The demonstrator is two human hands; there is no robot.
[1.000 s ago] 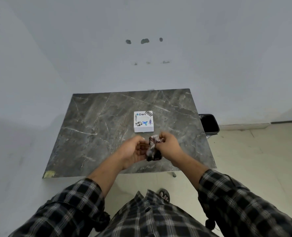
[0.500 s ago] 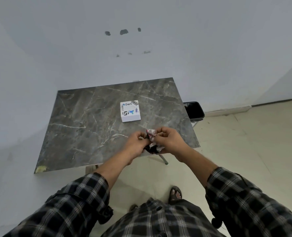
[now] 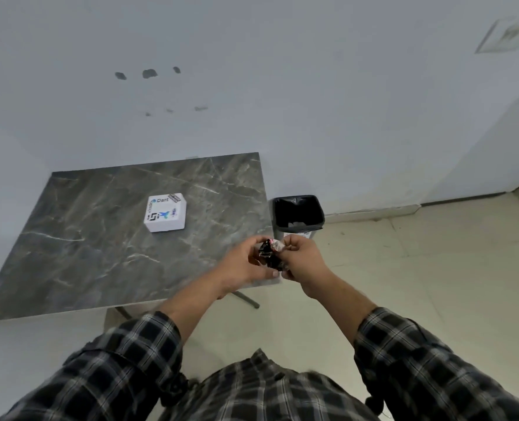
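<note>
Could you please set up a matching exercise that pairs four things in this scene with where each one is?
Things:
1 crumpled black shiny wrapper
2 white square cardboard box printed Dart
3 black plastic waste bin
4 grey marble tabletop

Places:
A on the floor beside the tabletop's right edge
B held between the left hand and the right hand
C far edge at the white wall
D lying on the tabletop

Pairs: 1-B, 2-D, 3-A, 4-C

Table [image 3: 85, 253]: dark grey marbled top.
Box [image 3: 165, 213]: white, printed, flat near the table's middle.
Floor [image 3: 434, 268]: pale tiles; black bin [image 3: 298, 208] just beside table.
</note>
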